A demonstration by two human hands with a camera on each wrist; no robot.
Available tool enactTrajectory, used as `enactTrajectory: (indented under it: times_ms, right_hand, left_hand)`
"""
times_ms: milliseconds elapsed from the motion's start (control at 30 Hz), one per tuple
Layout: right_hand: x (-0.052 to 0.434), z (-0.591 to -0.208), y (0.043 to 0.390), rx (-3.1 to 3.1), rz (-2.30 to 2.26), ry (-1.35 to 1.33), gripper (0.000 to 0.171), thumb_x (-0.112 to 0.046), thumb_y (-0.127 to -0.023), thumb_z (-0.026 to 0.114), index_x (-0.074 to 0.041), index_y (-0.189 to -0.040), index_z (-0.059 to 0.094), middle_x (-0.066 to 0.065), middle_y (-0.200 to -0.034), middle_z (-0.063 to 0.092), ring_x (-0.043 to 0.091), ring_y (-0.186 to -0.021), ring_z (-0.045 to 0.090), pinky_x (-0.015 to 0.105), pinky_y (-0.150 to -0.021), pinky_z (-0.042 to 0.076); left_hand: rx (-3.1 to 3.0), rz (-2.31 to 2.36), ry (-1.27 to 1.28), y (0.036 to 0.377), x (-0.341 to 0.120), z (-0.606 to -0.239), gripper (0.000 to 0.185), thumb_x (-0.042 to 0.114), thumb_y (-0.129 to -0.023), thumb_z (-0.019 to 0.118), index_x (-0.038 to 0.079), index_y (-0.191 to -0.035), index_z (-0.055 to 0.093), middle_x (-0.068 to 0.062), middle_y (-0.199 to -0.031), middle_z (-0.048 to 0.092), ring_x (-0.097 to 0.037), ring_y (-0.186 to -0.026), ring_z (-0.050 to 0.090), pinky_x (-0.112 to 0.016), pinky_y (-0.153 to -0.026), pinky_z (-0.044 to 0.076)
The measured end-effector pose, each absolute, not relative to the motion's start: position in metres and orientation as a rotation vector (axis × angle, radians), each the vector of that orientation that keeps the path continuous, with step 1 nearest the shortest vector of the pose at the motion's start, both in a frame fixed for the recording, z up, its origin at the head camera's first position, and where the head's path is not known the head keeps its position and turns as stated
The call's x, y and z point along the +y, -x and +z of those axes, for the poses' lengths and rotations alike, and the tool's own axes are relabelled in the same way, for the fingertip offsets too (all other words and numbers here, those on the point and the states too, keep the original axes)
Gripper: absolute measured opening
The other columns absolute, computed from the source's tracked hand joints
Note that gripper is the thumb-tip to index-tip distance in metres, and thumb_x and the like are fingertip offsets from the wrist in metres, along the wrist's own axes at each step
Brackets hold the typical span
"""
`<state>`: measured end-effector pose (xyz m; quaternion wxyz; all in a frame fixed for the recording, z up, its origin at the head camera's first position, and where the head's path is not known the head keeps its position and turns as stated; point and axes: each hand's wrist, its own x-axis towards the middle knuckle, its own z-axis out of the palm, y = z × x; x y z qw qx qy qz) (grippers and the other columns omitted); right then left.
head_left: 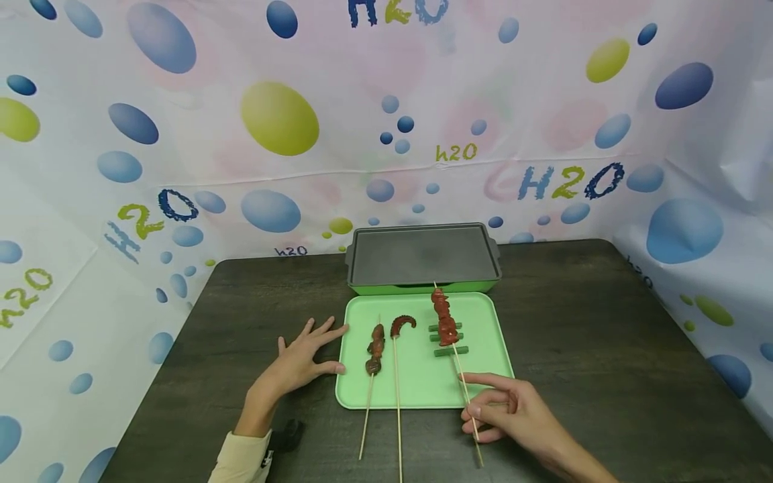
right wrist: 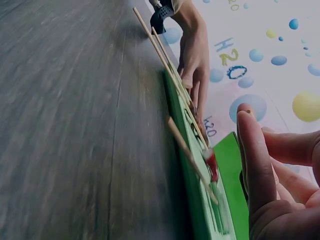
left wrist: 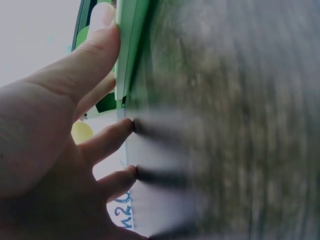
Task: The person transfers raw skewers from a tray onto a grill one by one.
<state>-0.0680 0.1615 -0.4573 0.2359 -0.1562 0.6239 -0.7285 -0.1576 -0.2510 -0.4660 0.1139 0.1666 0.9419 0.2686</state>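
A: Head view is bright and even, with soft shadows on the table (head_left: 604,322) and walls bowing at three and nine o'clock.
B: Both wrist views are dim, with streaky motion blur.

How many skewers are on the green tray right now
3. Left skewer near the left hand; middle skewer beside it; right skewer on green sticks, its stick at the right hand.
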Motion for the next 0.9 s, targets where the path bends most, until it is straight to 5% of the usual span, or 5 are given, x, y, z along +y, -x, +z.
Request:
enactTrajectory:
  times_ms: [300,533,900]
  right_hand:
    - [0.133,-0.453,0.079,1.75,-1.992,0.423,0.059,-0.005,-0.1,0.067,0.013,-0.15,0.04,0.039,-0.105,0.067,0.03,-0.09,0.076,0.043,-0.075,0.062]
    - [0.097,-0.454,0.093,1.732,-2.027,0.322,0.062,-0.004,-0.098,0.068,0.013,-0.151,0.04,0.027,-0.101,0.073,0.024,-0.087,0.076,0.04,-0.075,0.062]
    - [0.058,-0.446,0.137,1.744,-2.069,0.287,0.058,-0.002,-0.099,0.067,0.004,-0.152,0.045,0.026,-0.107,0.073,0.028,-0.092,0.077,0.045,-0.079,0.061]
  left_hand:
    - [2.775,0.766,-0.479,0.159,-0.248,-0.466,0.083,0.05,-0.084,0.077,0.028,-0.157,0.046,-0.012,-0.167,0.027,-0.049,-0.153,0.008,-0.09,-0.097,-0.003]
    - [2.787,0.75,-0.491,0.16,-0.25,-0.465,0.082,0.05,-0.084,0.078,0.028,-0.157,0.047,-0.012,-0.167,0.028,-0.05,-0.153,0.009,-0.092,-0.096,-0.001]
    - [2.776,0.776,-0.485,0.16,-0.25,-0.466,0.082,0.05,-0.083,0.078,0.028,-0.157,0.047,-0.012,-0.167,0.028,-0.049,-0.153,0.008,-0.091,-0.096,-0.003]
